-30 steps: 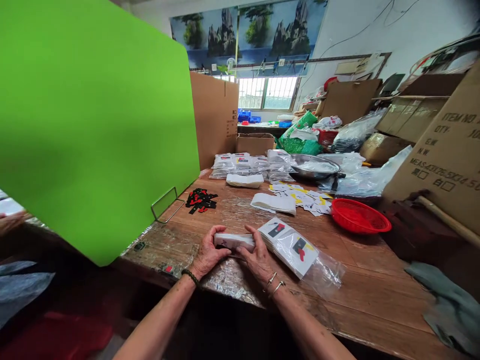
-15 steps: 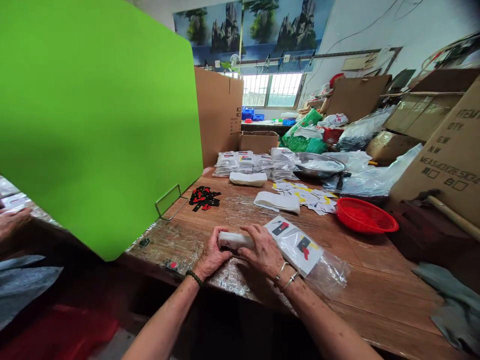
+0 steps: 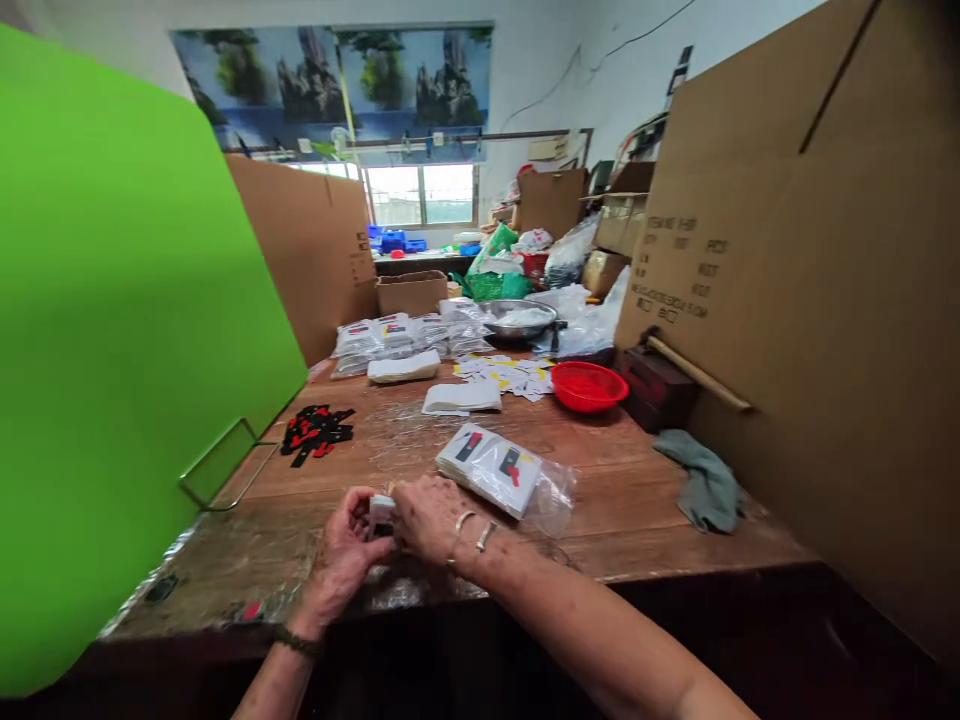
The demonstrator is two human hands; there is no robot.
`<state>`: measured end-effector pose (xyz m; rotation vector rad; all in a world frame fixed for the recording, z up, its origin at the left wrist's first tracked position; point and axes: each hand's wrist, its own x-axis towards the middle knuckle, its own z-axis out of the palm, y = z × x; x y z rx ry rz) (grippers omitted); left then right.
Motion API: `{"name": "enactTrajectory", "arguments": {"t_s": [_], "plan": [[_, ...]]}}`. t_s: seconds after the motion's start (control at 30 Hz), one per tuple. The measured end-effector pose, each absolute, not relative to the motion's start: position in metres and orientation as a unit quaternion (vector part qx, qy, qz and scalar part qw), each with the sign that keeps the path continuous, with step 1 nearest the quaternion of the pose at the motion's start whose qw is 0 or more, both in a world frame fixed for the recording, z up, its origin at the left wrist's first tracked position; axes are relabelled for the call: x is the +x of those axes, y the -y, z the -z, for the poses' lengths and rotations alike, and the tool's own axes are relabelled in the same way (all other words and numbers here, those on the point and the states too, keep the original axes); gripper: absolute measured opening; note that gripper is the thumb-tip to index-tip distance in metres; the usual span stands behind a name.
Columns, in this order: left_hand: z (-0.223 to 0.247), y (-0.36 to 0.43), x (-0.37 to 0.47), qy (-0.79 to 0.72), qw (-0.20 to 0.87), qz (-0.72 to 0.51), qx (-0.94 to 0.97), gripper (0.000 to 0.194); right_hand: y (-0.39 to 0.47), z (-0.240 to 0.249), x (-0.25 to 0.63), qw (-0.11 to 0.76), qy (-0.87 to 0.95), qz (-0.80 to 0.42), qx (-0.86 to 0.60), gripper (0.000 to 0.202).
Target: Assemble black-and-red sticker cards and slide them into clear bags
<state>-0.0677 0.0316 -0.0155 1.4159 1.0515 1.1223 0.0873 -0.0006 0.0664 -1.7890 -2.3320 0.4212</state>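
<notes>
Near the table's front edge, my left hand (image 3: 347, 555) is closed round the left end of a small stack of clear plastic packets (image 3: 382, 512). My right hand (image 3: 429, 515) covers the right end of that stack, fingers bent over it. Much of the stack is hidden between the hands. Just beyond my right hand lies a pile of white cards in clear bags (image 3: 491, 470), showing red and black pieces. Folded white strips (image 3: 461, 398) and a heap of black and red pieces (image 3: 316, 432) rest on the wooden table (image 3: 397, 440).
A green panel (image 3: 127, 350) with a wire stand (image 3: 225, 470) borders the left. Bagged packs (image 3: 394, 332), scattered cards (image 3: 510, 374), a metal bowl (image 3: 517, 318) and a red basket (image 3: 589, 387) stand farther back. A cloth (image 3: 701, 480) and large carton (image 3: 795, 300) are right.
The view has turned right, bringing more of the large carton into sight. Both hands still hold the small stack, now more end-on, with my right hand turned further over it.
</notes>
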Motion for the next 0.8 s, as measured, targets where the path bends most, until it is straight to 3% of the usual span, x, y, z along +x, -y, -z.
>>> {"name": "enactTrajectory", "arguments": {"t_s": [0.2,0.3,0.4,0.5,0.57,0.8], "plan": [[-0.016,0.021,0.003,-0.359,0.58,-0.333,0.651,0.041,0.082,-0.052,0.175,0.297,0.662,-0.318,-0.611,0.009],[-0.023,0.039,0.045,-0.307,0.607,-0.269,0.682,0.044,0.114,-0.029,0.222,0.427,0.519,-0.489,-0.556,0.024],[-0.029,0.046,0.077,-0.317,0.483,-0.302,0.758,0.037,0.133,-0.009,0.266,0.496,0.374,-0.558,-0.55,0.041],[-0.03,0.048,0.098,-0.34,0.258,-0.336,0.84,0.034,0.136,0.003,0.295,0.523,0.283,-0.559,-0.578,0.045],[-0.026,0.048,0.109,-0.338,0.172,-0.306,0.873,0.041,0.129,0.007,0.304,0.524,0.26,-0.567,-0.58,0.044],[-0.007,0.037,0.13,-0.357,0.084,-0.242,0.898,0.033,0.091,0.018,0.3,0.478,0.313,-0.567,-0.593,0.034]]}}
